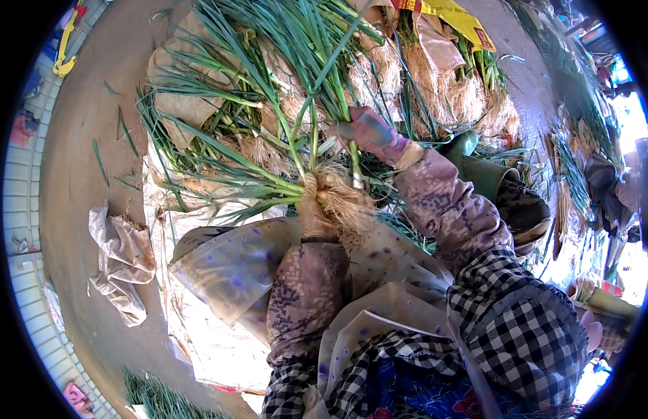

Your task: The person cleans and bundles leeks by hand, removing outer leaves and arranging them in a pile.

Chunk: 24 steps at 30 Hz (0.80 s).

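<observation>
My left hand [315, 215], in a soiled tan glove, is closed round the root end of several green onions [338, 187]. Their pale, stringy roots hang over the fingers, and the green leaves fan out to the left and away from me. My right hand [380, 137], in a faded pink and blue glove, pinches a green onion stalk [354, 162] just right of that bunch; its fingertips are partly hidden. Beyond both hands lies a heap of long green onions [275, 42] with leaves crossing one another. A clear spotted plastic apron [233, 269] covers my lap.
Root-end bundles [449, 98] lie at the far right under a yellow printed bag [463, 19]. A green rubber boot [484, 173] is beside my right forearm. On the floor at left sit a crumpled cloth sack [121, 262] and a tiled edge [22, 188]. More green leaves [160, 398] lie lower left.
</observation>
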Tool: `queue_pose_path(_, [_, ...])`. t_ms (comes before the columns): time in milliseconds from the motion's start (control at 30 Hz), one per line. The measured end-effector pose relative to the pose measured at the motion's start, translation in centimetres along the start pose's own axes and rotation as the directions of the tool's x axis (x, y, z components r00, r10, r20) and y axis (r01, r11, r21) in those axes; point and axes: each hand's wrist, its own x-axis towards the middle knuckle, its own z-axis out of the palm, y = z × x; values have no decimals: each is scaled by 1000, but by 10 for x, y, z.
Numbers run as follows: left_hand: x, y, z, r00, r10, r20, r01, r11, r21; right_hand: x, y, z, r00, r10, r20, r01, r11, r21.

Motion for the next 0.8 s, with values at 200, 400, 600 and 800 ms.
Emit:
queue_pose_path(200, [3,15,-2,995,-99,17,100,992,-73,-28,-4,-13,949,188,254,-224,967,122])
queue_pose_path(400, [-4,14,9,978,-184,97,189,980,-53,-17,14,-43,967,229,113,-214,967,-136])
queue_pose_path(600, [-2,10,5,943,-323,76,304,934,185,65,40,-78,989,123,88,-151,844,515])
queue_pose_path(800, [-6,10,17,969,-243,34,243,970,19,86,30,-129,946,-175,-272,-73,704,-707])
